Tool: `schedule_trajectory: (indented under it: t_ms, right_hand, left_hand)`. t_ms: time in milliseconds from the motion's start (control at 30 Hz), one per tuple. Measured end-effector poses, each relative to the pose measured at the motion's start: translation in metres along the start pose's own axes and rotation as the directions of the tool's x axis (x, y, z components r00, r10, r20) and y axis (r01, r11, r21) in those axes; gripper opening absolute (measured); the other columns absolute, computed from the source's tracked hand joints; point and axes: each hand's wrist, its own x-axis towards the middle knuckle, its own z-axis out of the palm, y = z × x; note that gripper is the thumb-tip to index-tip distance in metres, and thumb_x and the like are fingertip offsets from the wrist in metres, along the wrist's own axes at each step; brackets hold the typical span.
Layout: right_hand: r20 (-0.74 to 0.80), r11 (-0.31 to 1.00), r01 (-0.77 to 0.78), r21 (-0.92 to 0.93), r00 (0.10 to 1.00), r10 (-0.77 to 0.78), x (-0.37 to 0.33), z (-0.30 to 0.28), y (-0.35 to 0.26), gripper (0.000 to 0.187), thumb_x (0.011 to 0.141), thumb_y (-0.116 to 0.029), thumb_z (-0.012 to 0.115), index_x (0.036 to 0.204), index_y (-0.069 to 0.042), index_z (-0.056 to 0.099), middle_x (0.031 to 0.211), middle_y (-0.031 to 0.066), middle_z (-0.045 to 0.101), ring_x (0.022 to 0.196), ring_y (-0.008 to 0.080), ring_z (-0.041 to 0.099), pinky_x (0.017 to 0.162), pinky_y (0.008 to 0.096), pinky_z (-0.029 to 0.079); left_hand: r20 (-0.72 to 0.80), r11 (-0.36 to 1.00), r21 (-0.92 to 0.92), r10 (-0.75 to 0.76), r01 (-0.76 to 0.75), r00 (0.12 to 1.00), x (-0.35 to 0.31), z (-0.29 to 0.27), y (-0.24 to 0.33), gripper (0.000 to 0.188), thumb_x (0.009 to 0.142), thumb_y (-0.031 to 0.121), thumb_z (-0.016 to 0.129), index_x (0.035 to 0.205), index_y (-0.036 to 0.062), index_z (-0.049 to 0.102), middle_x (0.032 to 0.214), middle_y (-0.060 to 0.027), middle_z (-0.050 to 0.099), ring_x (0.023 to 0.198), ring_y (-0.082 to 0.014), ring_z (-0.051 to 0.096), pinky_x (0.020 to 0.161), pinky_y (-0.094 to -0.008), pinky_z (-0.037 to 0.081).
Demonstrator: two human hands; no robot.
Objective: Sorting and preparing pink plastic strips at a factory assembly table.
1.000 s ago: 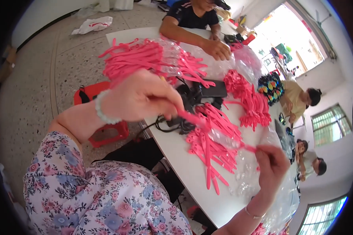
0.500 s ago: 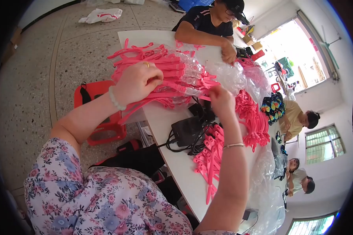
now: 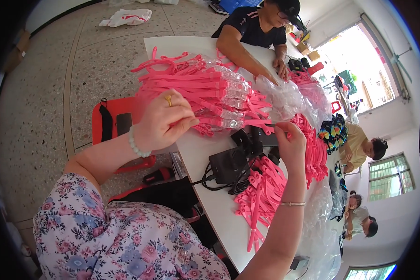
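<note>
A pink strap (image 3: 258, 122) with a clear plastic buckle (image 3: 232, 123) is stretched level between my two hands. My left hand (image 3: 168, 119) is closed, its fingers pinching at the strap's left end. At the other end, thumb and fingers of my right hand (image 3: 290, 140) pinch the strap's tip. Just beyond the strap lies a thick heap of similar pink straps (image 3: 184, 86), their clear buckles lined up on the right side. Below my right hand, on the table, is a pile of loose pink toothed strap pieces (image 3: 261, 186).
On the white table (image 3: 196, 163) sit a black box-shaped device (image 3: 227, 165) with cables, clear plastic bags (image 3: 280, 98) and another pink strap bundle (image 3: 316, 156). A red stool (image 3: 108, 123) stands left of the table. Across from me sits a co-worker (image 3: 247, 32); others work farther right.
My right hand has moved right and slightly down, and my left hand has dropped a little. The strap and buckle between them now show plainly. The co-worker's arm has reached toward the plastic bags.
</note>
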Motion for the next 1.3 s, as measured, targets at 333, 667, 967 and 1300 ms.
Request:
schedule_trajectory:
  t_ms: [333,667,967,1300]
  right_hand:
    - [-0.196,0.98,-0.191,0.059,0.96,0.199,-0.122,-0.093,0.044,0.013,0.083,-0.005,0.06,0.093,0.003,0.063,0.084,0.0038,0.061,0.079,0.0086,0.056,0.072,0.0219,0.043]
    - [-0.323,0.862,-0.45,0.235,0.8,0.505,-0.263,-0.126,0.081,0.013,0.085,-0.007,0.061,0.093,0.002,0.063,0.086,0.0027,0.064,0.082,0.0071,0.056,0.075,0.0208,0.043]
    - [-0.287,0.823,-0.434,0.366,0.789,0.543,-0.297,-0.119,0.085,0.013,0.084,-0.008,0.061,0.092,0.002,0.063,0.084,0.0027,0.064,0.081,0.0072,0.056,0.073,0.0201,0.043]
    - [-0.279,0.824,-0.436,0.362,0.793,0.542,-0.295,-0.11,0.083,0.011,0.084,-0.005,0.06,0.091,0.003,0.063,0.083,0.0037,0.064,0.08,0.0079,0.057,0.073,0.0211,0.044]
  left_hand:
    - [0.163,0.984,0.011,0.175,-0.179,0.971,0.01,0.027,0.042,0.024,0.072,-0.002,0.056,0.095,0.0014,0.063,0.068,-0.008,0.057,0.063,-0.0219,0.057,0.063,-0.0327,0.047]
    - [0.529,0.807,0.067,0.47,-0.587,0.707,0.113,0.134,0.029,0.014,0.068,0.016,0.065,0.078,0.0066,0.063,0.09,-0.0077,0.061,0.089,-0.0263,0.056,0.072,-0.0366,0.047]
    - [0.898,0.621,0.285,0.094,-0.73,0.431,0.114,0.196,-0.014,0.016,0.06,0.014,0.068,0.074,0.0087,0.065,0.09,-0.0092,0.062,0.095,-0.0248,0.057,0.077,-0.0375,0.046]
    - [0.837,0.589,0.493,-0.121,-0.64,0.534,0.126,0.209,-0.028,0.014,0.067,0.006,0.06,0.08,0.0072,0.066,0.091,-0.0125,0.064,0.089,-0.0276,0.062,0.073,-0.0379,0.051]
